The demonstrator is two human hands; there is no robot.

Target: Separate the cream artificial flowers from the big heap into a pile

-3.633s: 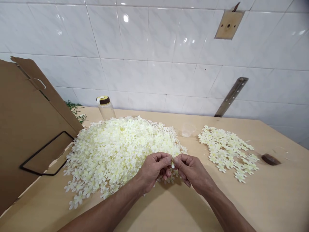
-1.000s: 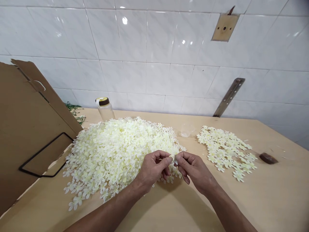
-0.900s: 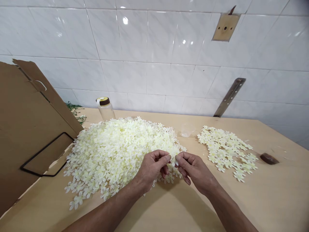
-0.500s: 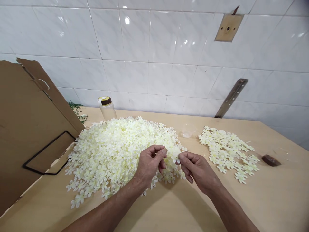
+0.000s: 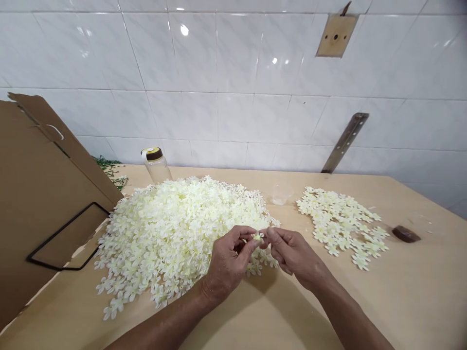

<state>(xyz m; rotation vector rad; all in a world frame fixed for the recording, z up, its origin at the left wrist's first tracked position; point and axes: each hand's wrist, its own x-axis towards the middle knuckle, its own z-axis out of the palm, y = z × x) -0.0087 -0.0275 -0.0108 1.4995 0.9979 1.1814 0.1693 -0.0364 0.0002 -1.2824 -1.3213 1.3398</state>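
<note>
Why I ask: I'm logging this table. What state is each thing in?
Left hand: pinching a flower
Right hand: closed beside the flower, contents hidden
Large flower pile: loosely heaped
Smaller flower group: spread out flat
Bottle: standing, lid on
Cardboard: standing
Clear container: contents unclear
Brown item: state unclear

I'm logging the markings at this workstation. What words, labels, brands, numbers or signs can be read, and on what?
None: I can read no text anywhere.
Brown cardboard: no lettering visible on the side facing the camera.
Bottle: no readable label or brand.
Wall plate: nothing legible.
</note>
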